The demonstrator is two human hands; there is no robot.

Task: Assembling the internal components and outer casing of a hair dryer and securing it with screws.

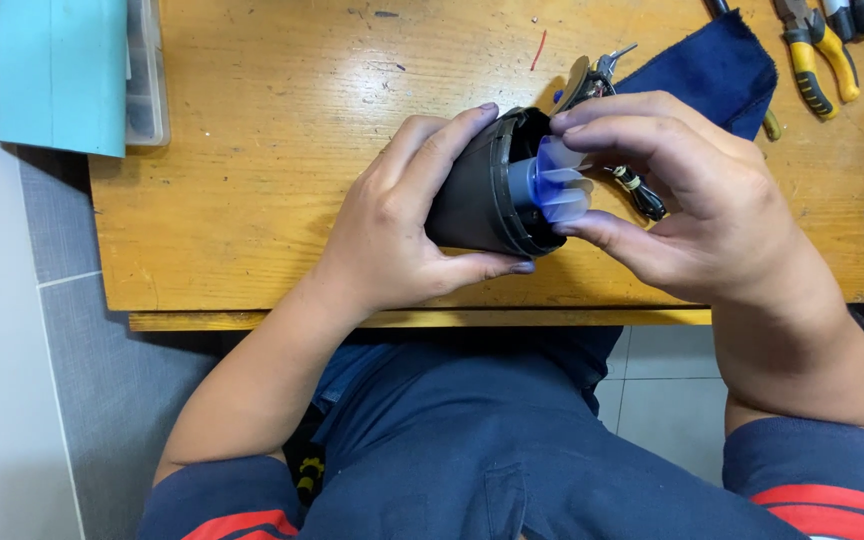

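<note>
Wooden worktop (pixel 252 150) lies below; my left hand (pixel 402 225) wraps the dark motor housing (pixel 482 195) above its edge, my right hand (pixel 692 200) pinches the blue fan blade (pixel 562 180). Seating it seems underway; alignment matters next.

bright, even overhead light, soft glare on the wooden table (pixel 282 130), sharp focus throughout.
</note>
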